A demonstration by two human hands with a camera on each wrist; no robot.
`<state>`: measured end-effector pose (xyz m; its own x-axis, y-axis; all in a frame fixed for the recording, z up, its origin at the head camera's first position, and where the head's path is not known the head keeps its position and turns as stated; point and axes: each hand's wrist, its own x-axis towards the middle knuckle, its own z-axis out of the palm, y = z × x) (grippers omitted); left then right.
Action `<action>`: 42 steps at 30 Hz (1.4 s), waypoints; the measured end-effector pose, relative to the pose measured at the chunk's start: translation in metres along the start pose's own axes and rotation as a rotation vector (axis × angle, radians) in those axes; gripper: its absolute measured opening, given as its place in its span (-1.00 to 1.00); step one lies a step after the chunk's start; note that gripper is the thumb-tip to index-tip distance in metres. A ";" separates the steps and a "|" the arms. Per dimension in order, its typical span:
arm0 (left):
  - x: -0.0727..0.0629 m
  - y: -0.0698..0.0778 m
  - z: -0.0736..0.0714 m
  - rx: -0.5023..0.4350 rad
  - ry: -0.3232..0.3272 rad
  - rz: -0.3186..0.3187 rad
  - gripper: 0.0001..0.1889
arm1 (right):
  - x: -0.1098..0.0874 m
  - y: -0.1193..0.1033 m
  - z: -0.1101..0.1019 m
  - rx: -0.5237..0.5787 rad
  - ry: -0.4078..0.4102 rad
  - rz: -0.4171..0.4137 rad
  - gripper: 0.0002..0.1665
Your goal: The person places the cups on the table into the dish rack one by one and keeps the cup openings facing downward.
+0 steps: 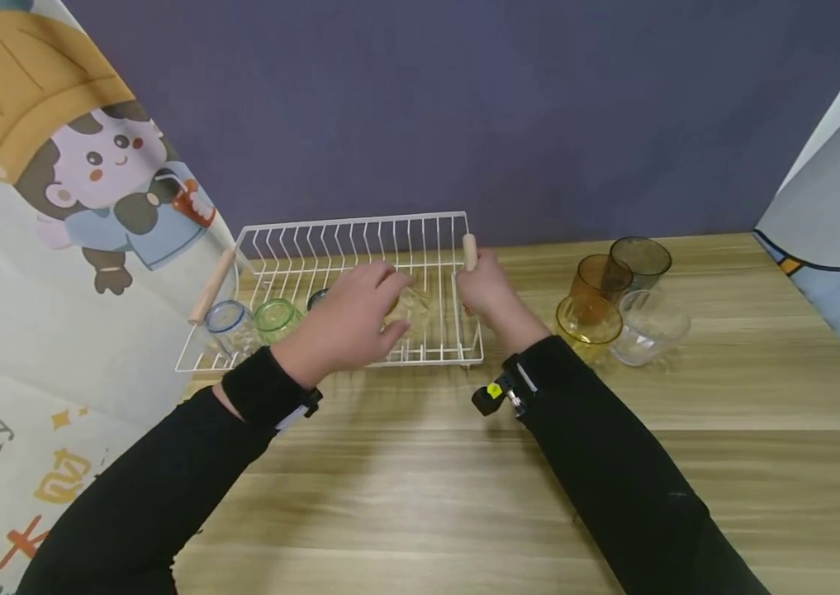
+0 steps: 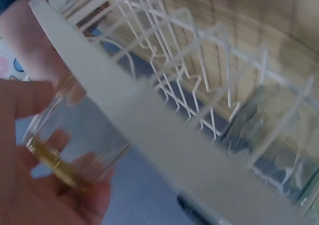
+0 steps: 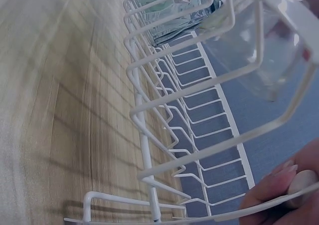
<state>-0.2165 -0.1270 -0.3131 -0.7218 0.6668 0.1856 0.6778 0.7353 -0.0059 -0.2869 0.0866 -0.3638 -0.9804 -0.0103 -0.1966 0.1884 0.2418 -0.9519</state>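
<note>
My left hand (image 1: pixel 356 318) holds a clear glass (image 2: pixel 87 135) with a yellowish rim over the white wire dish rack (image 1: pixel 360 221). In the left wrist view its thumb and fingers curl around the glass near the gold-tinted edge. The same glass (image 3: pixel 256 48) shows through the rack's wires in the right wrist view. At the rack's right end, my right hand (image 1: pixel 492 293) grips the light wooden handle (image 1: pixel 470 250). Standing in the left part of the rack are a blue-tinted glass (image 1: pixel 226 318), a green glass (image 1: pixel 277 316) and a dark glass (image 1: pixel 315 297), partly hidden by the left hand.
Right of the rack, a brown glass (image 1: pixel 592 279), a grey glass (image 1: pixel 643 258), a yellow glass (image 1: pixel 587 321) and a clear glass (image 1: pixel 652 329) cluster on the wooden table (image 1: pixel 420 496). Another wooden handle (image 1: pixel 211 289) is on the rack's left end. A dark blue wall (image 1: pixel 420 107) rises behind.
</note>
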 end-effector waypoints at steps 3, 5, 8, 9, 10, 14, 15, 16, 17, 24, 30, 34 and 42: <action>0.004 -0.001 0.000 0.036 -0.132 0.000 -0.41 | 0.001 0.002 0.001 -0.007 -0.003 0.001 -0.30; 0.007 -0.002 0.001 0.051 -0.196 0.009 -0.41 | 0.002 0.003 0.001 -0.016 -0.005 0.001 -0.29; 0.012 -0.003 0.002 0.072 -0.242 0.024 -0.43 | 0.002 0.003 0.001 -0.032 -0.003 0.000 -0.28; 0.013 -0.004 0.003 0.078 -0.251 0.025 -0.43 | 0.002 0.003 0.001 -0.033 -0.003 0.000 -0.27; 0.015 -0.004 0.003 0.083 -0.259 0.024 -0.43 | 0.002 0.002 0.001 -0.035 -0.001 -0.003 -0.26; 0.020 -0.008 0.005 0.086 -0.295 -0.001 -0.42 | 0.001 0.001 0.001 -0.029 0.001 -0.015 -0.26; 0.021 -0.009 0.005 0.081 -0.302 -0.006 -0.42 | 0.001 0.001 0.001 -0.025 -0.001 -0.016 -0.25; 0.021 -0.010 0.006 0.080 -0.312 -0.012 -0.41 | 0.001 0.001 0.001 -0.023 0.000 -0.017 -0.26; 0.022 -0.011 0.006 0.075 -0.317 -0.015 -0.40 | 0.001 0.001 0.001 -0.021 0.000 -0.017 -0.26; 0.023 -0.016 0.009 0.057 -0.345 -0.051 -0.41 | 0.001 0.003 0.001 0.014 0.005 -0.019 -0.25; 0.022 -0.019 0.011 0.041 -0.339 -0.070 -0.42 | 0.003 0.003 0.003 0.021 0.022 -0.027 -0.23; 0.021 -0.020 0.012 0.042 -0.350 -0.086 -0.39 | 0.003 0.004 0.003 0.019 0.025 -0.018 -0.23; 0.017 -0.021 0.017 0.013 -0.346 -0.118 -0.40 | 0.002 0.003 0.004 0.039 0.019 -0.024 -0.25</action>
<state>-0.2459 -0.1290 -0.3261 -0.8014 0.5769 -0.1581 0.5863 0.8099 -0.0171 -0.2878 0.0838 -0.3677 -0.9856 0.0032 -0.1690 0.1661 0.2034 -0.9649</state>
